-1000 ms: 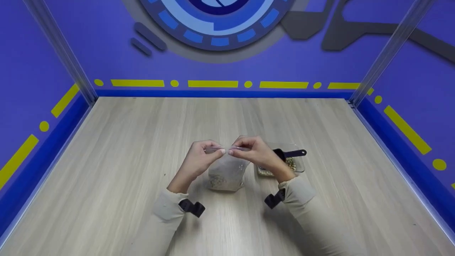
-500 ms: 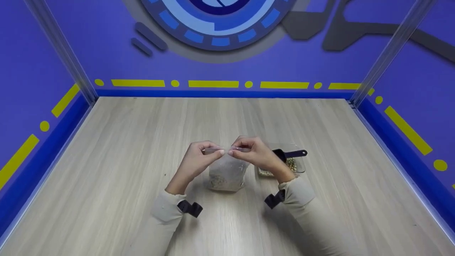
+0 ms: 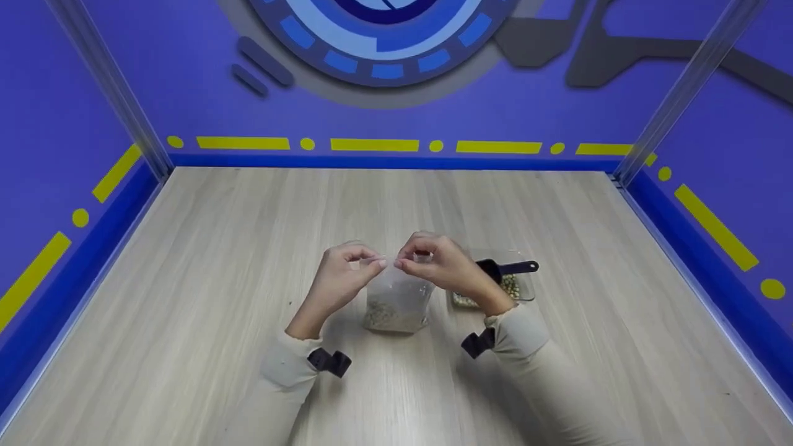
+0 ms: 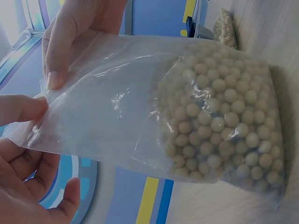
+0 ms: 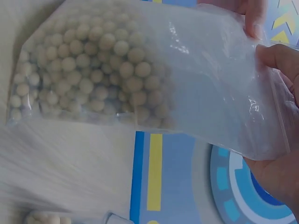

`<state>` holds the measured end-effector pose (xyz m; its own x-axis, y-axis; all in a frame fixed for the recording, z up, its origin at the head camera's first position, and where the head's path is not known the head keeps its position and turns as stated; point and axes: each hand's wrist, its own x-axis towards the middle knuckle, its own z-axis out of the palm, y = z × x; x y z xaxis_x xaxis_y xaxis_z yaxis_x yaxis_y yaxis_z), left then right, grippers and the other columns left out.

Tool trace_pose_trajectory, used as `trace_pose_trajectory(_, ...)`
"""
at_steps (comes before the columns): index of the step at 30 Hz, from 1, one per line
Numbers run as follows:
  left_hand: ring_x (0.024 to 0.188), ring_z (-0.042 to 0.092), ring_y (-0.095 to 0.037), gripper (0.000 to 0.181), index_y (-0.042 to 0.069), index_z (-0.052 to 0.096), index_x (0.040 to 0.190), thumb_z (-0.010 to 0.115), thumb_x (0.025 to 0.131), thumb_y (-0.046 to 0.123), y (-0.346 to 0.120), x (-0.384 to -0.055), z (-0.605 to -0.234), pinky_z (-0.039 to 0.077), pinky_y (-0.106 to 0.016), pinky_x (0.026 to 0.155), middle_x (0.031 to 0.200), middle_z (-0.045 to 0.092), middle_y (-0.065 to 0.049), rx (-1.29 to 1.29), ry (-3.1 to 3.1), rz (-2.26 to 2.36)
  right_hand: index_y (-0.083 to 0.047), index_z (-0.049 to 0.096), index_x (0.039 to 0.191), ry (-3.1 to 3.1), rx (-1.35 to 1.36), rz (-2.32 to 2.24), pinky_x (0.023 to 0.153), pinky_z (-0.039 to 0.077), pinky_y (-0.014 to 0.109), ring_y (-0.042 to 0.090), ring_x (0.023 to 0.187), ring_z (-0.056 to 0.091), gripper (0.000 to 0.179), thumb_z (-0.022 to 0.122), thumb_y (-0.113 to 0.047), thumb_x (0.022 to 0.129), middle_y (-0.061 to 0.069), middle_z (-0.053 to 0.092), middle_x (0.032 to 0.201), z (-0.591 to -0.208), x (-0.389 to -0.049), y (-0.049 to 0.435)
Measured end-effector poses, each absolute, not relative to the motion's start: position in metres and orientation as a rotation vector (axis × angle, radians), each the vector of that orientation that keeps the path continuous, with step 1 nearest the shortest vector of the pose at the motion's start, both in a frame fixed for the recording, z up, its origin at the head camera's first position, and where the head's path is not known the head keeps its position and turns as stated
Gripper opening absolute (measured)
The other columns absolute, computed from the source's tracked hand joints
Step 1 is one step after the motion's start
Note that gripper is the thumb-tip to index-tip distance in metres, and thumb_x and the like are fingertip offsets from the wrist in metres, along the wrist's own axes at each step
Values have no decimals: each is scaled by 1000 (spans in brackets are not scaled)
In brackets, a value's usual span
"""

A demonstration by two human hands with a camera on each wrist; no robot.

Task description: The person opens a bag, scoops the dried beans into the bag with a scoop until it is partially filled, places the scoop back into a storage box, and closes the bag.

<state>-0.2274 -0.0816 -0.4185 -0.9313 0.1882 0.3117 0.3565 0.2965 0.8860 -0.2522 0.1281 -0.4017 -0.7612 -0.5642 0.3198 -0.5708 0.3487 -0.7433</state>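
Note:
A clear zip bag (image 3: 399,297) stands upright on the table, its lower half filled with round, pale beige bean-like balls (image 4: 229,116). At the left of its top edge, my left hand (image 3: 342,272) pinches the plastic between thumb and index finger. My right hand (image 3: 445,265) pinches the same edge from the other side, the two thumb tips a short distance apart. In the right wrist view the zip strip (image 5: 279,116) runs along the mouth of the bag (image 5: 205,70), close to the fingers. The upper part of the bag holds no balls.
Right of the bag, partly behind my right forearm, sits a clear rectangular container (image 3: 528,291) with more round pale balls (image 3: 510,286). A black scoop (image 3: 519,267) lies in it, its handle pointing right. Blue panels (image 3: 396,124) enclose the table (image 3: 248,248).
Both hands keep their pinch on the bag's top. The left hand has drifted slightly left, widening the gap between the thumbs, and the bag's upper part looks flatter. The container and scoop stay put.

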Motion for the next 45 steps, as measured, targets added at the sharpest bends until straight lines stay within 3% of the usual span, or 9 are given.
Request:
trace_pose_trajectory(6, 86, 62, -18, 5, 5, 74, 81, 73, 83, 10, -79, -229, -416, 49, -46, 88, 82, 68, -4, -537, -2389, -1638, -6, 71, 88, -2602, 1069, 1337, 76, 49, 24, 12, 85, 55, 11, 67, -15, 90, 6, 66, 90, -403, -253, 139)
trace_pose_trajectory(15, 82, 59, -15, 5, 6, 72, 77, 74, 81, 8, -80, -231, -418, 47, -36, 82, 77, 64, -1, -526, -2369, -1617, -3, 70, 87, -2588, 1087, 1315, 72, 47, 21, 10, 80, 54, 12, 66, -15, 90, 6, 65, 87, -409, -258, 152)
trace_pose_trajectory(26, 84, 61, -18, 6, 7, 73, 78, 73, 83, 10, -87, -235, -422, 48, -50, 94, 77, 66, -2, -490, -2384, -1602, -2, 71, 88, -2565, 1117, 1278, 71, 47, 21, 8, 79, 53, 11, 66, -11, 90, 8, 65, 85, -411, -264, 170)
trace_pose_trajectory(45, 83, 61, -18, 6, 8, 75, 83, 74, 83, 13, -97, -240, -424, 49, -45, 89, 82, 69, -2, -386, -2444, -1585, -5, 71, 89, -2584, 1058, 1246, 64, 43, 20, 5, 78, 53, 10, 65, -13, 91, 7, 67, 88, -418, -271, 196)
